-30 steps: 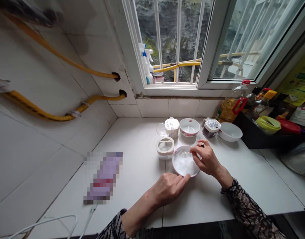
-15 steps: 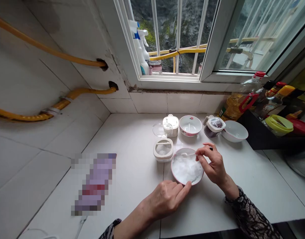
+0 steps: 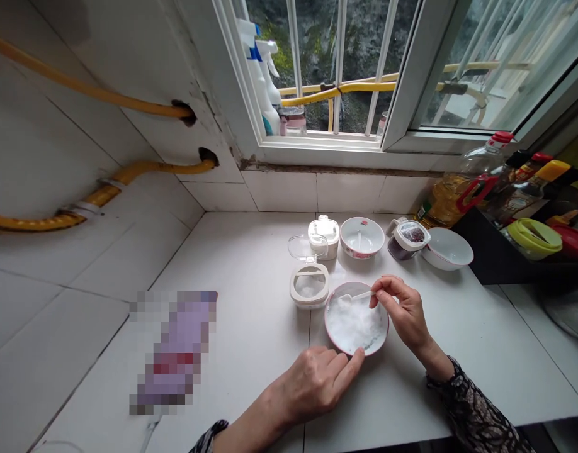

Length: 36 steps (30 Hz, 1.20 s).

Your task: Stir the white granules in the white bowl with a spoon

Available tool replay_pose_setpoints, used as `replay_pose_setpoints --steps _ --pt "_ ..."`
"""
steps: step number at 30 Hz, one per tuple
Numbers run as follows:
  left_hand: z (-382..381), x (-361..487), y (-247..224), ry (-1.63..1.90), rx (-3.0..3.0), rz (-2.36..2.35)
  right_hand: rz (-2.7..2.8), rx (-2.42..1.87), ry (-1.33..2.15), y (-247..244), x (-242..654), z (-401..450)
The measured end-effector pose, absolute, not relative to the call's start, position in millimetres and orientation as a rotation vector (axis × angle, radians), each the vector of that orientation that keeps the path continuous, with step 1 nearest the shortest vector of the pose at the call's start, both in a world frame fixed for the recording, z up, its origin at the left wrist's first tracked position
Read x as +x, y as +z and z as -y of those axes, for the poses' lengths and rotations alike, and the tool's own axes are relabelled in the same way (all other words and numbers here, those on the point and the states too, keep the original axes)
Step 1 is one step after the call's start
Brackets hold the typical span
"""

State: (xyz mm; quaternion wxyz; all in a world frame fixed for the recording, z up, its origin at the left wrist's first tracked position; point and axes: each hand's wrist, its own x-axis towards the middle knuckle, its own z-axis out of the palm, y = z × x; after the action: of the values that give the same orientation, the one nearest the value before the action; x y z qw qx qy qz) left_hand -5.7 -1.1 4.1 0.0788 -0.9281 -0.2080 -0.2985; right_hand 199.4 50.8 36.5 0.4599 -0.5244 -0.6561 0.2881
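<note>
The right hand [image 3: 405,311] pinches a small spoon [image 3: 357,296] over the bowl [image 3: 356,324] of white granules; the left hand [image 3: 317,380] steadies its rim; nothing scooped yet.

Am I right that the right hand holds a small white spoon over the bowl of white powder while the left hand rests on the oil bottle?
Not quite. In the head view the left hand rests on the counter with its fingers against the near rim of the bowl of white powder, not on the oil bottle, which stands far off by the window. The right hand does hold the small white spoon over that bowl.
</note>
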Motion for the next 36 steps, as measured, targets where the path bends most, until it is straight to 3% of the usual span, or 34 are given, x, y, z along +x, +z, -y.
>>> replay_pose_setpoints --steps 6,19,36 --pt "0.6 -6.1 1.9 -0.858 -2.765 0.615 1.781 -1.201 0.589 31.5 192.4 -50.2" --pt "-0.6 -4.7 1.3 -0.937 -2.773 0.604 1.301 -1.249 1.095 40.3 195.4 -52.9" --pt "-1.3 -3.5 -0.7 -0.935 -2.720 0.604 1.158 -1.255 1.144 36.4 197.8 -57.1"
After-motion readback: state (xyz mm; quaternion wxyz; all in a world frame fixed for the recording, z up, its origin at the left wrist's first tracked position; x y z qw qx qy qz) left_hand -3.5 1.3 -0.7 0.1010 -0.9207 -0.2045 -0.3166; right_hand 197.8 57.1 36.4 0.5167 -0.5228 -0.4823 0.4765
